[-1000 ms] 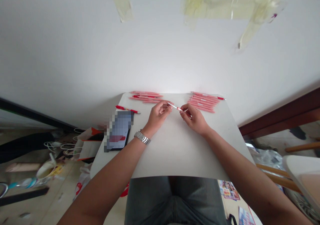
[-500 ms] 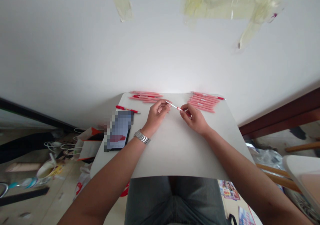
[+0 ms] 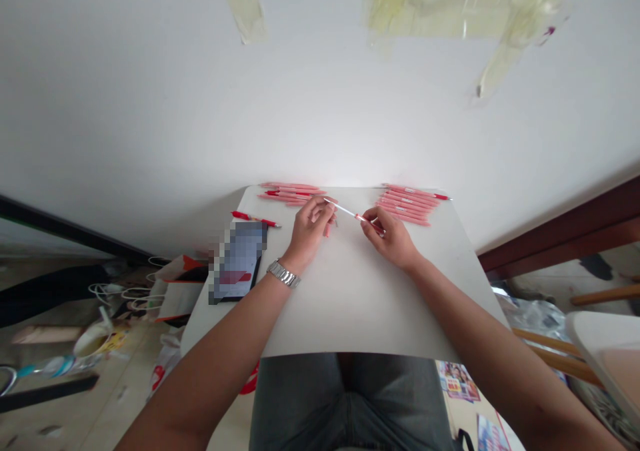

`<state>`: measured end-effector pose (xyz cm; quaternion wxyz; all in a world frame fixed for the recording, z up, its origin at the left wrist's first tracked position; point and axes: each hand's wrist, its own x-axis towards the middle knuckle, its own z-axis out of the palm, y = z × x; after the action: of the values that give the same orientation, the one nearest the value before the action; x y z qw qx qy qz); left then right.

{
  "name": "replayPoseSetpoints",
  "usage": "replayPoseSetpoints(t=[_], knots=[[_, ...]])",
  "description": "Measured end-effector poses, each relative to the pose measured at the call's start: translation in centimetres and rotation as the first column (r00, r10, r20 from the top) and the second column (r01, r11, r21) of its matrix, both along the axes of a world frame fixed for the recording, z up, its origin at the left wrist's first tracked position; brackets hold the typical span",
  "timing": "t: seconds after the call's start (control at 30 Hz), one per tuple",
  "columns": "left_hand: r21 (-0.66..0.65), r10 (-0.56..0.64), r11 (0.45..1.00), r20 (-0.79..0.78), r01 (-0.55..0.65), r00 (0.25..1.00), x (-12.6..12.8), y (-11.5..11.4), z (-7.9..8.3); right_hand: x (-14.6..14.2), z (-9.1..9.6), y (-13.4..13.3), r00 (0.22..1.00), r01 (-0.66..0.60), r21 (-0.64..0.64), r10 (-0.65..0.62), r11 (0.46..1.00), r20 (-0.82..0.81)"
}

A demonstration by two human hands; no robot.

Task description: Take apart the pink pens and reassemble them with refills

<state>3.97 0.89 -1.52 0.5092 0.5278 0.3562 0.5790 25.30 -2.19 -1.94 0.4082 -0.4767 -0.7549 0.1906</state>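
Note:
A slim white pen refill (image 3: 344, 209) with a red collar slants between my hands above the white table. My right hand (image 3: 393, 237) is closed, thumb and fingers pinching the refill's reddish lower end. My left hand (image 3: 309, 231) is closed at the other end, its fingertips by the refill's white tip. A short pink pen part (image 3: 327, 229) pokes out below the left fingers, beside a small grey tip. Pink pens (image 3: 293, 189) lie in a loose pile beyond my left hand. Another row of pink pens (image 3: 407, 205) lies beyond my right hand.
Two red pens (image 3: 255, 219) lie at the table's left edge, above a phone (image 3: 237, 264) with a blurred screen. The white table (image 3: 350, 304) meets the wall at its far side. Bags (image 3: 175, 284) stand on the floor at left; a second table (image 3: 610, 344) is at right.
My left hand has shifted slightly left and turned, and more of the white refill shows. The pink part below my left fingers has come into view. My right hand has barely moved.

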Motion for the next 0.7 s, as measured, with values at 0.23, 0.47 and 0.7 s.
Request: replayPoseSetpoints(t=[0.23, 0.47, 0.7], knots=[[-0.008, 0.021, 1.000, 0.049, -0.020, 0.999, -0.13, 0.29, -0.13, 0.06, -0.16, 0.19, 1.000, 0.002, 0.004, -0.002, 1.000, -0.005], [-0.023, 0.074, 0.997, 0.071, -0.073, 0.995, -0.03, 0.52, 0.07, 0.11, -0.09, 0.14, 1.000, 0.010, 0.000, -0.010, 1.000, -0.011], [-0.038, 0.109, 0.994, 0.118, -0.105, 0.987, -0.07, 0.60, 0.36, 0.12, -0.08, 0.10, 1.000, 0.022, -0.015, -0.023, 1.000, -0.017]])
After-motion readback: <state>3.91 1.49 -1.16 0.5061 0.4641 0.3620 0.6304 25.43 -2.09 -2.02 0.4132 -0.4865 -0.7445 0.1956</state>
